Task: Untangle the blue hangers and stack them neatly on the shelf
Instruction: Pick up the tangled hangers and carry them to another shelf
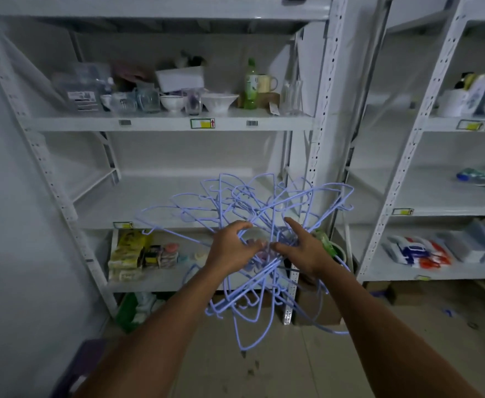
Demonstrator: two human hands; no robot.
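Observation:
A tangled bundle of several thin blue hangers [252,202] hangs in the air in front of the white shelving unit, its wires fanning out above and below my hands. My left hand [230,248] grips the middle of the bundle from the left, fingers curled around the wires. My right hand [304,251] holds the same knot from the right, with the index finger stretched up. Behind the bundle runs the bare middle shelf [161,208] of the unit.
The upper shelf [166,122] carries bowls, glasses, a green bottle [250,84] and a mug. The lower shelf holds yellow packets [126,254] and small jars. A second shelving unit [448,208] stands at the right with packaged goods. A purple stool [80,366] sits on the floor at lower left.

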